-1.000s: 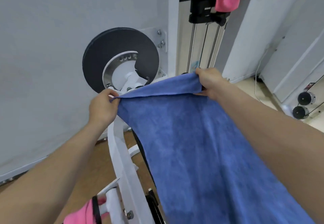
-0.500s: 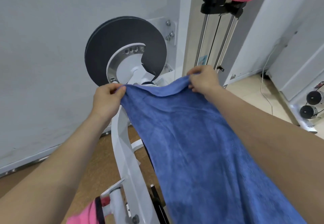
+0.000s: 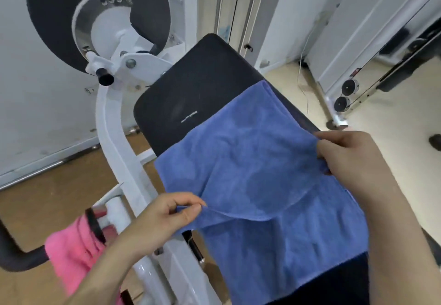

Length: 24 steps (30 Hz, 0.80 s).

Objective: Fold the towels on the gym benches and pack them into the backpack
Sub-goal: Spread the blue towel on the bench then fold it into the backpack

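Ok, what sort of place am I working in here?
Most likely a gym: a black padded bench on a white machine frame, a black disc behind it, and cable pulleys to the right. A blue towel lies on the bench.

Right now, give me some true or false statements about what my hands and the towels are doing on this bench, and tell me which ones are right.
1. Both the left hand and the right hand hold the blue towel. True.
2. The blue towel lies on the black bench pad. True.
3. The pink towel lies on top of the blue towel. False: it hangs on the machine frame at lower left, apart from the blue towel.
4. The blue towel covers the whole bench pad. False: the pad's far end is bare.
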Motion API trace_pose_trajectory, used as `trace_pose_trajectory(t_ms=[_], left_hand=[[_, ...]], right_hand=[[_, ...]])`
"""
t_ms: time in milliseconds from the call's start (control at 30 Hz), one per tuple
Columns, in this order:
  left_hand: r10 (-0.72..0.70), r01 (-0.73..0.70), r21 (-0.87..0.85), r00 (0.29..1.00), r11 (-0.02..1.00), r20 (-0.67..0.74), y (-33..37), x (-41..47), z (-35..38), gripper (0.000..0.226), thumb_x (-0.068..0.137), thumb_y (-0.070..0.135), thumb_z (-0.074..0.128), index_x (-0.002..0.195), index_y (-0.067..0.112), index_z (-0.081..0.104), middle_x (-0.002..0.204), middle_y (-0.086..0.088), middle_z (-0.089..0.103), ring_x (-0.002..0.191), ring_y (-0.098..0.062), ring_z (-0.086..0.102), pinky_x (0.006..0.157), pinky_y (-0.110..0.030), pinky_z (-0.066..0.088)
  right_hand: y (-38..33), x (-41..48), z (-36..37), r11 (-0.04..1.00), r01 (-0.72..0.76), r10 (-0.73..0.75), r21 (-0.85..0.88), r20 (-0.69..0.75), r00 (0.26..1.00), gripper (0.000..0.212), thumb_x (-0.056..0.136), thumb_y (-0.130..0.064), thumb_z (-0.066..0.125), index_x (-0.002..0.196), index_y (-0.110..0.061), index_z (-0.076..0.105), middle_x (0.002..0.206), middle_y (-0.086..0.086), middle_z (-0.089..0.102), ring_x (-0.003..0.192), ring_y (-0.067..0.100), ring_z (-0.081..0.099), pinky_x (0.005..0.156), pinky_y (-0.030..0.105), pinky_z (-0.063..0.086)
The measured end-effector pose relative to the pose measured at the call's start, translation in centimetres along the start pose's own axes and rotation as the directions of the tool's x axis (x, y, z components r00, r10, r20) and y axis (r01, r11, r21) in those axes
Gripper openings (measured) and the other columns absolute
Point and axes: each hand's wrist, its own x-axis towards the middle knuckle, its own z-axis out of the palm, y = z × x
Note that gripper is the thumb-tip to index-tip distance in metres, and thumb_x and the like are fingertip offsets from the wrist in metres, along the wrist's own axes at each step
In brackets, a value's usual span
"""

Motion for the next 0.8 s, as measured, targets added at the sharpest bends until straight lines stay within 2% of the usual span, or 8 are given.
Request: trace_pose_trajectory(t_ms=[67,133,233,367,467,633,733,800], left_hand=[[-0.008,0.009,-0.007,0.997,1.000,0.077,-0.8,-1.1,1.5,0.014,0.090,0.030,0.063,0.082,0.028,0.074,0.078,0.011,0.070,0.074,0.004,0.060,0.068,-0.010,0.041],[-0.012,0.006,0.035,0.987,0.999,0.162,-1.2,-2.1,2.8,0.019,0.091,0.018,0.060,0.081,0.025,0.074,0.076,0.011,0.070,0.072,0.005,0.059,0.066,-0.009,0.040],[-0.050,0.018,0.135,0.971,0.991,0.235,-1.5,-2.7,4.1,0.020,0.091,0.015,0.062,0.083,0.028,0.074,0.081,0.012,0.072,0.076,0.003,0.062,0.069,-0.010,0.042],[-0.114,0.007,0.267,0.915,0.964,0.388,-1.9,-2.9,5.8,0.016,0.092,0.021,0.063,0.087,0.030,0.075,0.091,0.018,0.072,0.090,0.005,0.064,0.079,-0.010,0.043],[-0.157,0.016,0.346,0.909,0.938,0.386,-2.4,-3.0,7.2,0.014,0.092,0.022,0.063,0.092,0.027,0.076,0.086,0.025,0.070,0.086,0.010,0.062,0.074,-0.007,0.041],[-0.125,-0.006,0.315,0.911,0.949,0.394,-2.7,-2.8,8.9,0.014,0.091,0.019,0.064,0.094,0.022,0.077,0.083,0.023,0.071,0.081,0.011,0.061,0.074,-0.007,0.042],[-0.109,-0.031,0.323,0.906,0.946,0.408,-3.5,-2.7,9.0,0.012,0.089,0.019,0.067,0.092,0.024,0.077,0.088,0.020,0.072,0.087,0.004,0.065,0.075,-0.010,0.044],[-0.121,-0.015,0.328,0.913,0.945,0.390,-4.3,-2.6,8.9,0.011,0.089,0.023,0.068,0.093,0.028,0.077,0.090,0.017,0.071,0.088,0.000,0.065,0.076,-0.012,0.045]], right_hand=[[1.2,-2.1,-0.9,0.992,0.002,-0.004,-0.123,-0.014,1.000,0.017,0.076,-0.011,0.048,0.069,0.003,0.054,0.051,0.010,0.042,0.053,0.021,0.032,0.055,0.030,0.030],[2.2,-3.7,-1.5,0.981,-0.001,-0.004,-0.196,-0.029,1.000,0.019,0.079,-0.012,0.050,0.064,-0.002,0.058,0.052,0.012,0.051,0.052,0.021,0.038,0.053,0.028,0.032],[4.3,-5.3,-2.4,0.949,-0.030,0.023,-0.313,-0.027,0.999,0.019,0.082,-0.016,0.051,0.069,-0.008,0.062,0.061,0.012,0.061,0.057,0.025,0.050,0.054,0.031,0.039],[6.6,-6.7,-2.7,0.907,-0.045,0.022,-0.418,-0.060,0.998,0.017,0.081,-0.018,0.051,0.072,-0.006,0.059,0.064,0.012,0.061,0.065,0.028,0.056,0.056,0.035,0.044],[7.2,-7.2,-2.1,0.907,-0.033,-0.014,-0.420,-0.108,0.994,0.019,0.080,-0.019,0.051,0.070,-0.005,0.056,0.062,0.011,0.058,0.063,0.029,0.055,0.054,0.034,0.042],[8.1,-7.0,-2.8,0.834,-0.044,-0.076,-0.550,-0.194,0.978,0.024,0.083,-0.021,0.051,0.063,-0.009,0.055,0.074,0.002,0.049,0.073,0.025,0.048,0.052,0.031,0.032],[8.5,-7.0,-3.5,0.787,-0.080,0.006,-0.612,-0.122,0.992,0.024,0.083,-0.023,0.051,0.063,-0.011,0.054,0.077,0.000,0.043,0.084,0.028,0.045,0.053,0.031,0.027],[8.1,-7.0,-3.7,0.766,-0.071,0.033,-0.639,-0.071,0.997,0.015,0.082,-0.029,0.053,0.078,-0.016,0.059,0.086,0.000,0.046,0.092,0.026,0.043,0.061,0.032,0.032]])
